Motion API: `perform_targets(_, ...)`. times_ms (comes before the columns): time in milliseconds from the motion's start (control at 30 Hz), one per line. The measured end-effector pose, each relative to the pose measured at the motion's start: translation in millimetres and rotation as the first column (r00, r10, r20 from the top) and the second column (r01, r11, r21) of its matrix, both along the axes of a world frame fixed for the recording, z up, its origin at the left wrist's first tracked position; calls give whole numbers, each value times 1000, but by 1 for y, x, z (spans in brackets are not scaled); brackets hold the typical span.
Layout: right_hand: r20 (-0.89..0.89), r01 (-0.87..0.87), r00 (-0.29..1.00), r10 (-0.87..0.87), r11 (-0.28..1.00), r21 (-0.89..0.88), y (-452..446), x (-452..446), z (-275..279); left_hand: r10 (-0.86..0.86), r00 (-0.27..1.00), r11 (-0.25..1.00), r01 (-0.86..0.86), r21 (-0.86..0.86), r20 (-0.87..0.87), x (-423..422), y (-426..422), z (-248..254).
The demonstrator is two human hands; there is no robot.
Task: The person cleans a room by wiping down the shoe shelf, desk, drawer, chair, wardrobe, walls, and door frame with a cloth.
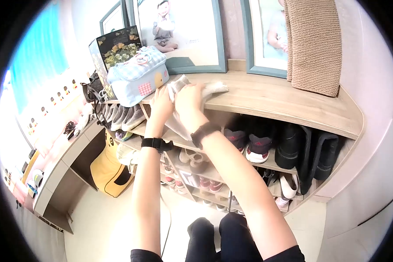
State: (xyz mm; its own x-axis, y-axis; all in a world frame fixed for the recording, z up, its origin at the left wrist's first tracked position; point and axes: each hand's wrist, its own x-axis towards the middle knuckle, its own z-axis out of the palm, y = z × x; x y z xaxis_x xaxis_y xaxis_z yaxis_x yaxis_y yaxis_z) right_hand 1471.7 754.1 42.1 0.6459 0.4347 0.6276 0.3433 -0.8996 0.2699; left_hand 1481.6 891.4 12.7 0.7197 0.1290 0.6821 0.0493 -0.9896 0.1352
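A whitish cloth [215,88] lies bunched on the front edge of the wooden cabinet top [266,97], with part of it hanging down in front. My right hand [188,99] grips the cloth from above, its fingers curled into it. Just left of it, my left hand [161,103] is closed on the cloth's left side; its fingertips are partly hidden. Both wrists wear dark bands. Close behind my left hand sits a light blue checked bag [137,74].
Framed pictures [196,35] lean on the wall behind, one with a brown woven cloth [315,48] over it. Shoes [258,147] fill the shelves below. At left are a dark floral box [118,46], a desk [59,174] and a yellow chair [107,170].
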Motion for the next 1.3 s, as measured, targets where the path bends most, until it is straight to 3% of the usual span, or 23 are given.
perform_targets(33,-52,-27,998,27,1000,14,-5,2,2,-13,999,999,11,53,37,4,-2,-6)
perform_targets(67,22,-81,997,80,995,62,-15,5,-2,-27,997,994,19,106,71,7,-2,-12)
perform_targets(133,39,-197,980,193,960,198,-37,10,-6,-7,997,999,3,47,80,-7,-35,-5)
perform_targets(167,110,-233,971,214,951,205,-56,6,-5,-6,1000,1000,6,2,-5,-24,-61,8)
perform_targets(200,75,-266,964,256,935,234,-73,3,-2,-9,996,999,5,-42,-92,-34,-80,14)
perform_targets(333,159,-452,885,437,727,517,-151,-12,-5,-33,983,994,51,94,-179,-36,-145,25)
perform_targets(400,130,-428,894,429,730,533,-177,-24,-10,-93,981,990,109,85,-173,-41,-181,30)
perform_targets(467,226,-360,933,280,753,551,-200,-33,-14,-160,974,981,175,83,-162,-35,-205,29)
perform_targets(733,282,-279,948,148,814,509,-275,-68,-15,-388,906,907,408,106,-170,-33,-280,27)
perform_targets(800,184,-156,980,71,850,503,-290,-81,-14,-477,868,869,489,72,-138,-35,-298,27)
perform_targets(933,212,-133,977,28,855,501,-329,-88,-10,-522,847,830,532,167,-104,-35,-340,28)
perform_targets(967,190,-93,982,-5,859,504,-340,-90,-8,-514,857,838,495,227,29,-30,-354,19)
perform_targets(1100,82,54,989,-122,823,566,-377,-106,-1,-607,795,788,604,117,-14,-41,-396,27)
perform_targets(1200,156,21,979,-134,820,573,-405,-100,-10,-703,710,711,697,94,44,-43,-406,27)
perform_targets(1233,106,33,987,-121,795,605,-408,-102,-10,-703,698,711,693,119,139,-32,-412,22)
perform_targets(1300,108,36,986,-129,790,612,-403,-106,-7,-710,686,703,701,115,159,-19,-417,17)
